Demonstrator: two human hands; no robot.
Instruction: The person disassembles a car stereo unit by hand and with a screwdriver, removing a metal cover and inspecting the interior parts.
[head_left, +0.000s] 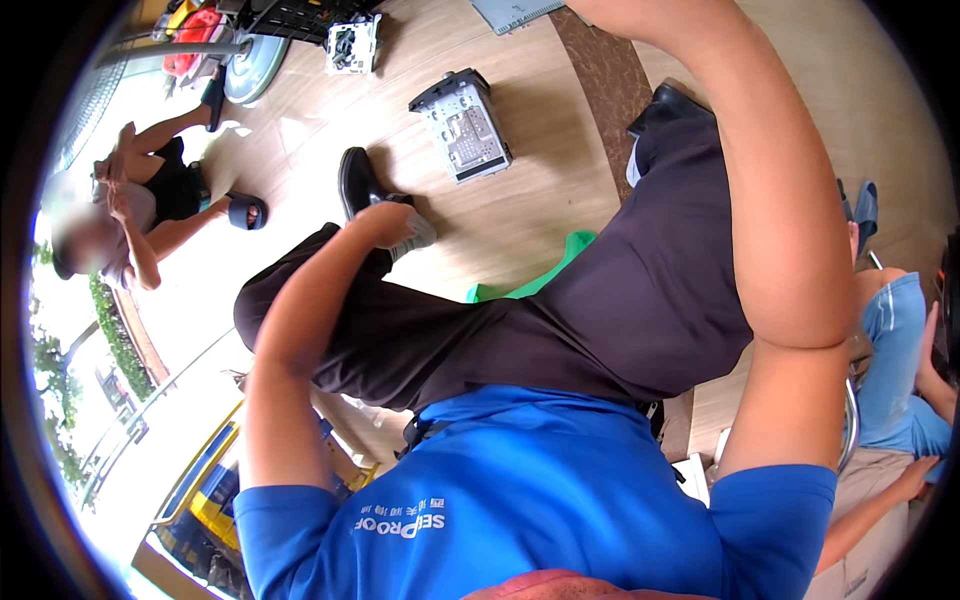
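My left hand (385, 224) hangs by my left knee, in front of my black shoe (358, 184) and grey sock. Its fingers are turned away from view, and I see nothing in it. At the top edge, my right hand (608, 16) is mostly cut off, close to a flat grey metal casing (514, 12) that also runs out of view. Whether the hand touches it I cannot tell. Between my feet and the far side, a boxy metal electronic unit (466, 130) with a black front lies on the wood-look floor, apart from both hands.
A smaller metal part (353, 46) lies beside a black crate (300, 18). A fan with a round base (256, 68) stands far left. One person (150, 200) sits at left, another (895, 340) at right. Green material (545, 280) lies below my legs.
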